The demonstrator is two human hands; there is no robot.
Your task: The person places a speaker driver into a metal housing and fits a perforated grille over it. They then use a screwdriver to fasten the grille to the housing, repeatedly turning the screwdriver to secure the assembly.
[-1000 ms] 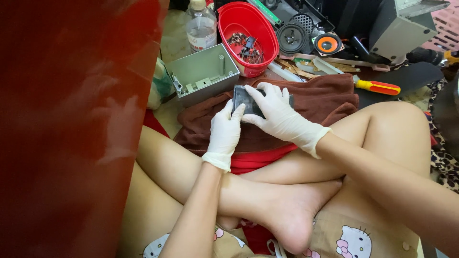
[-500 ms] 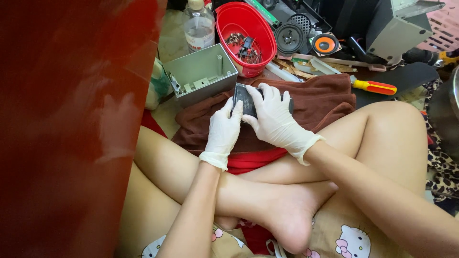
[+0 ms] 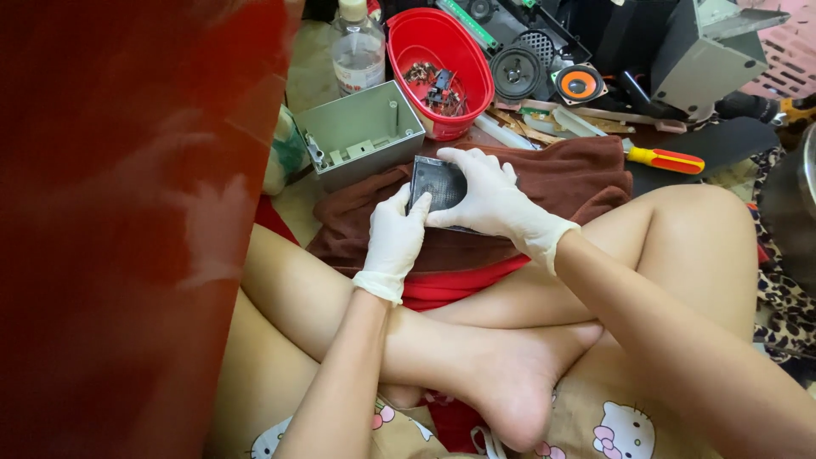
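Since the earlier frame both gloved hands have barely shifted: the left hand and right hand stay curled around one dark flat panel over one brown towel. Beyond lie one grey box, one red tub, two loudspeakers.

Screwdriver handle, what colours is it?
Red and yellow; the screwdriver shows in the head view.
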